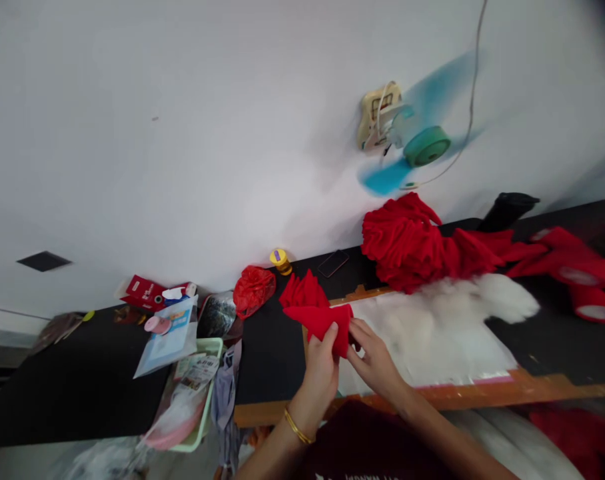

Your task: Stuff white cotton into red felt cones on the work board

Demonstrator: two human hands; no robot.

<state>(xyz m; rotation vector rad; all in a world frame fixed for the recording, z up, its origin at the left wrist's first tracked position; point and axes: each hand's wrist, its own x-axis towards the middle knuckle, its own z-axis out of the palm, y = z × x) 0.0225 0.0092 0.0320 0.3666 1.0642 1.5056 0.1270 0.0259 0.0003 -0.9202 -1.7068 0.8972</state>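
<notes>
A red cone-shaped felt piece (320, 321) is between my hands, its pointed end toward the left and its wide end toward the right. My left hand (323, 357) is closed around it, thumb on top. At the wide rim, my right hand (371, 353) pinches the edge, its fingertips partly hidden. Just beyond lies a small stack of red fabric pieces (305, 291). White fluffy stuffing (432, 317) rests on a white sheet (355, 383) to the right of my hands.
A large heap of red fabric pieces (407, 243) lies at the back, with more red pieces (582, 267) further right. A wall fan (426, 145) spins above. A phone (333, 263), a yellow-lidded jar (281, 261), a red plastic bag (254, 291) and a green-rimmed basket (210, 393) are leftward.
</notes>
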